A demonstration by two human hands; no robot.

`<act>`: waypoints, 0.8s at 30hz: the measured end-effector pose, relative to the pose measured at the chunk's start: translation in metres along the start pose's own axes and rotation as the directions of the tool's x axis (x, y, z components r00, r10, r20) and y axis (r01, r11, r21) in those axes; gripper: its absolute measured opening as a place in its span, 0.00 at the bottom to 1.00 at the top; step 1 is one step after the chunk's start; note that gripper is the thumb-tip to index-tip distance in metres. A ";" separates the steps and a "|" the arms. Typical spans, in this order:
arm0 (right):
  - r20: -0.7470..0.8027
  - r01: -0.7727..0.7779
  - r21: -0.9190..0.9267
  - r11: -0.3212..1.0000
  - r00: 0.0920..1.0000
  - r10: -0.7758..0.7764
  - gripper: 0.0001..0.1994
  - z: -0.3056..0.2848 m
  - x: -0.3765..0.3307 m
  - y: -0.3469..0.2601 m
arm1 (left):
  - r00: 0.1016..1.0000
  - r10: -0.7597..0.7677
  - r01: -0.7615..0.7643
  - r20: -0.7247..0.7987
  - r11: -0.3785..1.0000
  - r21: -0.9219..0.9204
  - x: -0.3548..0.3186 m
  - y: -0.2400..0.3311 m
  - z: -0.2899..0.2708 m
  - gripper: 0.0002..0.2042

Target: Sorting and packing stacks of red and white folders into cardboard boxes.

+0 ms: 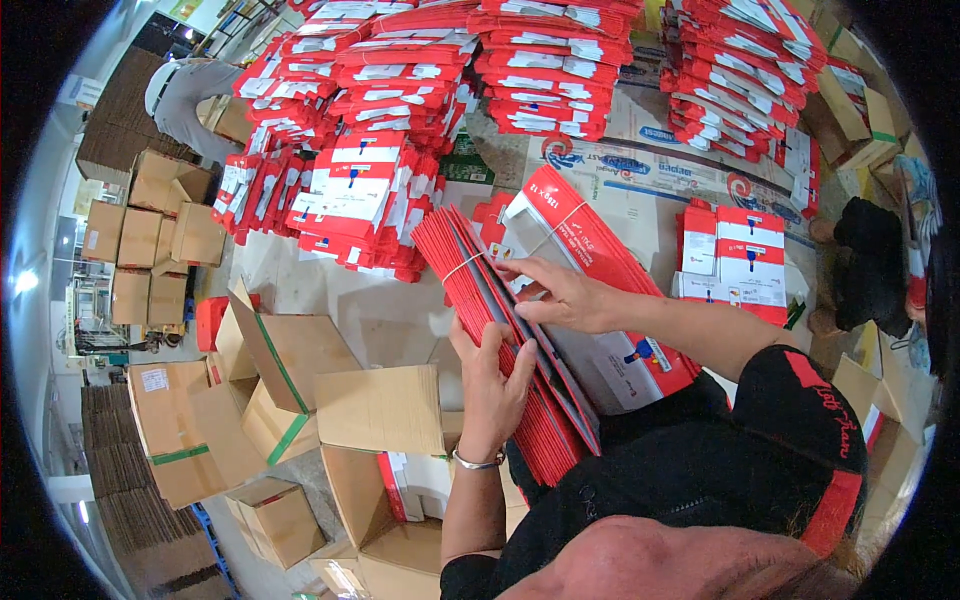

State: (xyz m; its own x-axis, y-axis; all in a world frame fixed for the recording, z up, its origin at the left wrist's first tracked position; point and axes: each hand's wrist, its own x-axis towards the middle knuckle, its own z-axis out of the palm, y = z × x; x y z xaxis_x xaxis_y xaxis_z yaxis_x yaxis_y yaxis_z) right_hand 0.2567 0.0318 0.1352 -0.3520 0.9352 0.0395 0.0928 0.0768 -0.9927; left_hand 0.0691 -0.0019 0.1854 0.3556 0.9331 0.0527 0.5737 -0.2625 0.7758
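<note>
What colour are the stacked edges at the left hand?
Red; the stacked edges show best in the head view.

The pale grey floor [300,285] spreads beneath the workplace. Printed cardboard sheets [650,185] lie flat over its far right part, bearing tall piles of red-and-white cartons [555,80] and a lower pile [750,255]. Near left sit open brown boxes [380,410] and a small closed box [275,520]; farther left stand stacked brown boxes [135,240].
</note>
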 end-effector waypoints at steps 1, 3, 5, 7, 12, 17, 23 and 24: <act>-0.014 0.008 -0.007 1.000 1.000 -0.008 0.32 -0.004 -0.001 0.000 | 1.000 0.000 0.000 -0.002 1.000 0.001 -0.001 -0.003 -0.001 0.12; -0.029 0.016 -0.016 1.000 0.999 -0.017 0.32 -0.012 -0.003 -0.004 | 1.000 0.005 -0.005 -0.012 1.000 0.013 -0.004 -0.010 -0.003 0.13; -0.029 -0.103 0.003 0.995 0.994 0.103 0.33 -0.023 -0.007 -0.015 | 0.998 -0.048 0.046 -0.042 0.998 -0.048 -0.008 -0.007 -0.004 0.14; -0.037 -0.131 0.002 0.991 0.991 0.131 0.34 -0.026 -0.010 -0.020 | 0.993 -0.101 0.093 -0.068 0.990 -0.110 -0.008 -0.001 -0.006 0.16; -0.190 0.085 -0.734 0.674 0.927 -0.323 0.35 -0.038 -0.014 -0.015 | 0.998 0.053 -0.046 -0.021 0.965 0.257 -0.005 0.002 -0.019 0.24; -0.444 -0.303 -0.183 0.935 0.874 0.197 0.33 -0.080 -0.036 0.070 | 0.940 0.319 -0.232 -0.119 0.855 0.463 -0.026 -0.049 -0.039 0.18; -0.298 -0.376 0.249 0.892 0.847 0.440 0.25 -0.097 -0.057 0.059 | 0.806 0.544 -0.445 -0.235 0.817 0.367 -0.033 -0.040 -0.030 0.11; -0.259 -0.341 0.198 0.919 0.886 0.385 0.24 -0.084 -0.046 0.037 | 0.809 0.530 -0.424 -0.253 0.825 0.372 -0.033 -0.030 -0.028 0.11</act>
State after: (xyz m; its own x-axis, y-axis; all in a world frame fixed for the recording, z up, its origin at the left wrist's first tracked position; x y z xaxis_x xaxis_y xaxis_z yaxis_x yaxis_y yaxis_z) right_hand 0.3551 0.0206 0.1060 -0.0351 0.9475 -0.3177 0.0206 -0.3172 -0.9481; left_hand 0.0198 -0.0176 0.1783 0.4052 0.6782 0.6131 0.5972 -0.7041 0.3842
